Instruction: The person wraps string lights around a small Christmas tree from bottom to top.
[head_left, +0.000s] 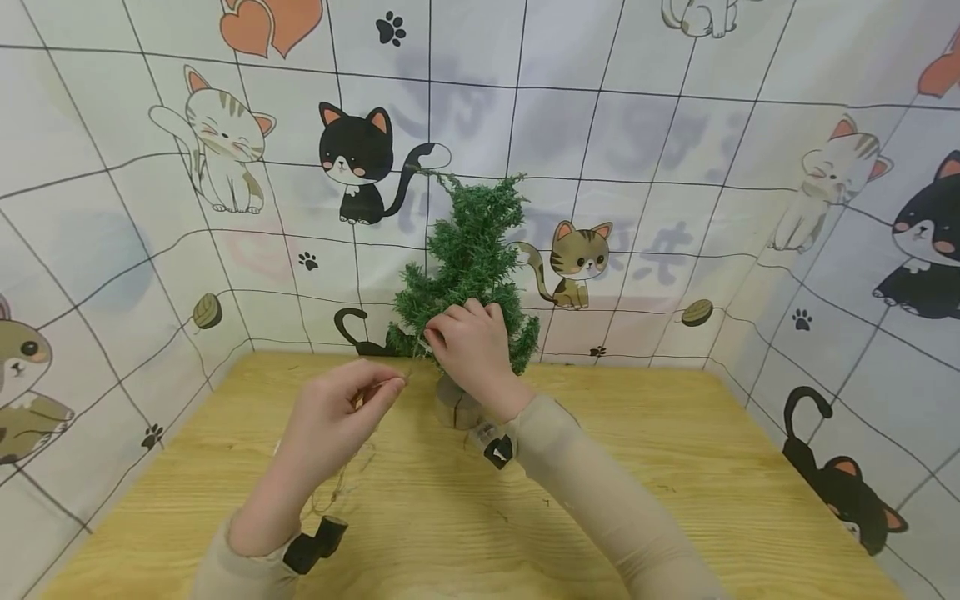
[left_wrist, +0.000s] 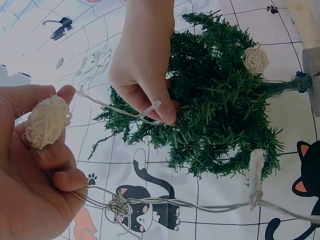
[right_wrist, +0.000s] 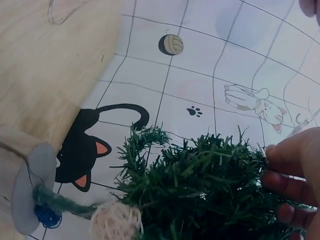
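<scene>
A small green artificial Christmas tree (head_left: pixel 480 242) stands upright on a round wooden base (head_left: pixel 450 400). My left hand (head_left: pixel 326 421), left of the tree, pinches a thin string-light wire (left_wrist: pixel 190 202). In the left wrist view a pale woven ball (left_wrist: pixel 50 122) lies against its fingers, and the wire runs from the fingertips across to the tree. At the front of the tree, my right hand (head_left: pixel 476 346) pinches that wire among the branches, beside a small white bulb (left_wrist: pixel 157 104). Another woven ball (right_wrist: pixel 116 221) sits low on the tree near the trunk.
A loose length of wire hangs below my left hand, with a tangled knot (left_wrist: pixel 118 205) and another white bulb (left_wrist: pixel 256 167). The wooden table (head_left: pixel 637 467) ends against a cat-printed cloth (head_left: pixel 637 192) that rises behind the tree and on both sides.
</scene>
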